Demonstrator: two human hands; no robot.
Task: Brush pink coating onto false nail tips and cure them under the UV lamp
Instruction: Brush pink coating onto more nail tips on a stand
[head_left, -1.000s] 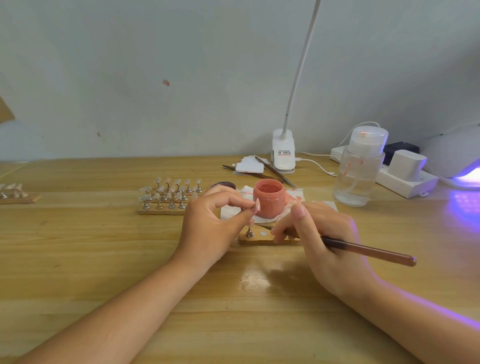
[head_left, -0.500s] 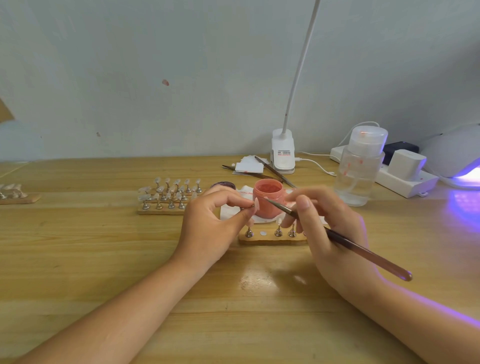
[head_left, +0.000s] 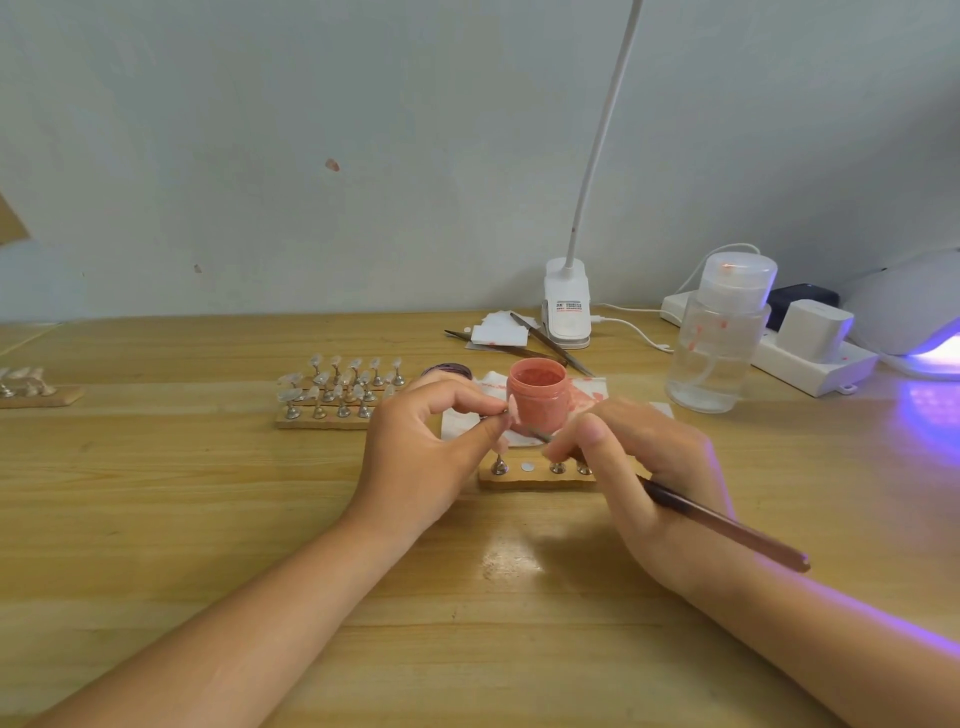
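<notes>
My left hand (head_left: 426, 452) pinches a small metal stand with a pink nail tip (head_left: 511, 408) between thumb and forefinger, just left of the open pink jar (head_left: 537, 395). My right hand (head_left: 644, 467) grips a dark brush (head_left: 727, 525) like a pen; its bristle end points left toward the held tip, just below the jar. In front of the jar lies a small wooden holder (head_left: 535, 475) with three metal stands and one bare slot. The UV lamp (head_left: 914, 317) glows purple at the far right.
A wooden rack of several clear nail tips (head_left: 332, 395) stands left of my left hand; another rack (head_left: 31, 389) sits at the far left edge. A clear pump bottle (head_left: 719, 338), power strip (head_left: 810, 353), desk lamp clamp (head_left: 566, 306) and tweezers (head_left: 550, 345) line the back.
My right hand lifted the brush off the holder, raised its tip to the jar's rim, then lowered it toward the tip held in my left hand. My left hand stayed put.
</notes>
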